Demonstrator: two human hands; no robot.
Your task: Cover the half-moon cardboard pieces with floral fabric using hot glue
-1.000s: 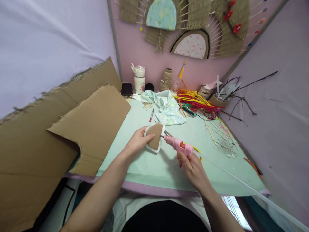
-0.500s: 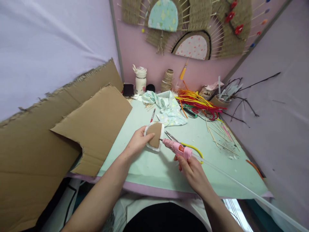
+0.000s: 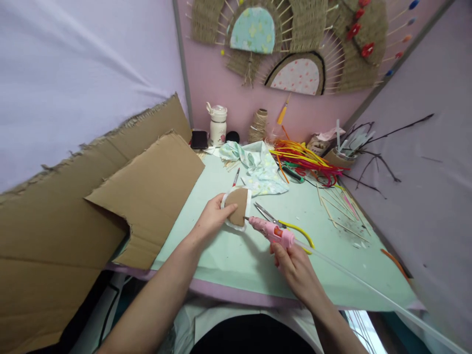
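In the head view my left hand grips a small rounded cardboard piece by its left side, thumb lying on top. A white border of fabric or paper shows around the cardboard. My right hand is wrapped round the handle of a pink hot glue gun. The gun's nozzle points left at the right edge of the cardboard piece; whether it touches cannot be made out. A long clear glue stick runs out of the gun's back. Beneath and behind the gun lie scissors with yellow handles.
Large cardboard sheets lean over the table's left side. Patterned fabric, a pen, pliers and pipe cleaners lie behind my hands. A bottle and twine spool stand at the back; thin sticks lie right.
The glue gun's nozzle has moved down along the right edge of the cardboard piece. More of the scissors shows beside the gun. The whole view has shifted slightly.
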